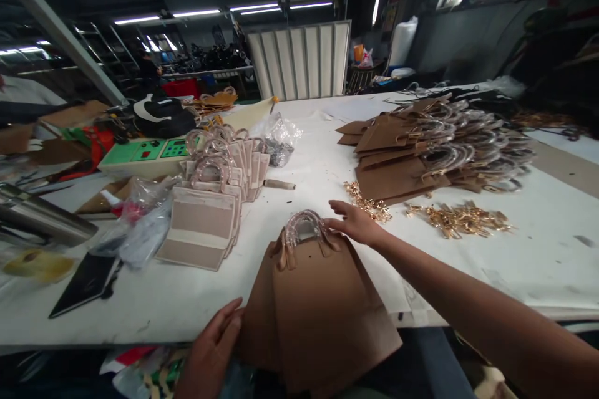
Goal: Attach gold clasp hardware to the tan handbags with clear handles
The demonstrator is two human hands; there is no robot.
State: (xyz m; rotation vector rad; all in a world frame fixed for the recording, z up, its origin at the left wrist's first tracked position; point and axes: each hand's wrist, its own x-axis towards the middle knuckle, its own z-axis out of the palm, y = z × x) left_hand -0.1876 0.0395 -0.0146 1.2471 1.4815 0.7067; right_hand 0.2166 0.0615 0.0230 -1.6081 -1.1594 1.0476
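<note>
Several flat brown bag panels (322, 305) lie stacked in front of me, their lower ends hanging past the table's near edge. Clear-wrapped curved handles (303, 224) are fixed at the top of the stack. My right hand (353, 222) is beside these handles, fingers stretched out and apart, its fingertips at the right handle end. At the left edge of the panels is my left hand (218, 340), fingers extended and near the brown material; whether it touches is hard to tell. Neither hand grips anything.
On the right is a heap of brown panels with wrapped handles (397, 168), beside gold metal hardware (463, 218). Pale handled panels (201, 224) lean in a row on the left. A wooden-handled tool (279, 184), a green control box (140, 153) and a metal cylinder (47, 215) also stand around.
</note>
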